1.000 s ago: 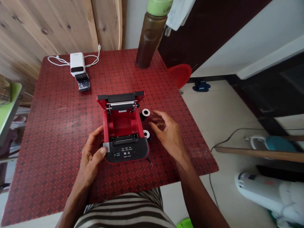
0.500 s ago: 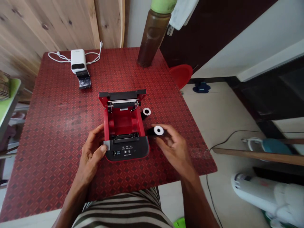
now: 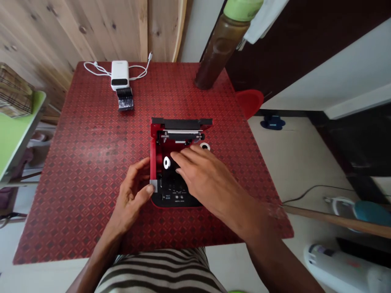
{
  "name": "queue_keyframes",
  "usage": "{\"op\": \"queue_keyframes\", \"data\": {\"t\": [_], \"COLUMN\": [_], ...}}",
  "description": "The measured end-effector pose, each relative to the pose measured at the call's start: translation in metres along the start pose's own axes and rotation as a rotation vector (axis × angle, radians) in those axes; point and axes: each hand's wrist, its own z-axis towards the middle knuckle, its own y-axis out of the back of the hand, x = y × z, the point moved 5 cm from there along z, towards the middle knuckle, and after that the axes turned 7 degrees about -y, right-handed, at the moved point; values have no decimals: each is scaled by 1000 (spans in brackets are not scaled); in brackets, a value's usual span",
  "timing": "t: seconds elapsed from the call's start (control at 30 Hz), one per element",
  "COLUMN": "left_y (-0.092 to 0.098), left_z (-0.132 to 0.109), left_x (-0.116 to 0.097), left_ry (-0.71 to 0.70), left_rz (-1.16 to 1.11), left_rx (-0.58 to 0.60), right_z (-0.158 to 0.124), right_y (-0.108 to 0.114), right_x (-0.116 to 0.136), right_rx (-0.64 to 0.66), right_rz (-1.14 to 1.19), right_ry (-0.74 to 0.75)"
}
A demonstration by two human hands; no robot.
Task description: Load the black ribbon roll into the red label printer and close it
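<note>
A small red and black printer (image 3: 175,195) stands on the red patterned table (image 3: 91,162) with its lid (image 3: 181,122) swung open at the back. My left hand (image 3: 132,195) grips the printer's front left corner, thumb on a grey tab. My right hand (image 3: 198,175) reaches over the open compartment and holds a black paper roll (image 3: 167,162) with a white core inside it. A second black roll (image 3: 205,146) lies on the table just right of the printer, partly hidden behind my fingers.
A white power bank (image 3: 119,75) with a white cable and a small black device (image 3: 125,99) sit at the table's far left. A tall brown bottle (image 3: 218,53) with a green cap stands at the far edge. A red stool (image 3: 249,101) is right of the table.
My right hand picked up the nearer roll from the table beside the printer and carried it left into the open compartment. The left hand stayed on the printer's corner. The camera shifted.
</note>
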Motion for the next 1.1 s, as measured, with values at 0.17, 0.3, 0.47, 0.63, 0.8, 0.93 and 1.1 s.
{"op": "queue_keyframes", "data": {"t": [0.17,0.3,0.47,0.63,0.8,0.93,1.1], "left_y": [0,-2,-3,-3,-2,-2,1], "left_z": [-1,-1,-2,-3,-2,-1,-2], "left_x": [1,0,0,0,0,1,4], "left_ry": [34,46,68,85,68,43,42], "left_rz": [-25,-43,-43,-36,-32,-28,-33], "left_rx": [-4,3,-1,6,7,2,12], "right_z": [21,34,38,24,0,-5,4], "right_y": [-8,-13,-21,-15,7,7,1], "right_x": [8,3,-4,-7,-16,-19,-16], "right_rx": [115,178,168,125,21,79,110], "right_rz": [-117,-107,-50,136,392,480,461], "right_ry": [-64,-112,-139,-83,47,84,87]}}
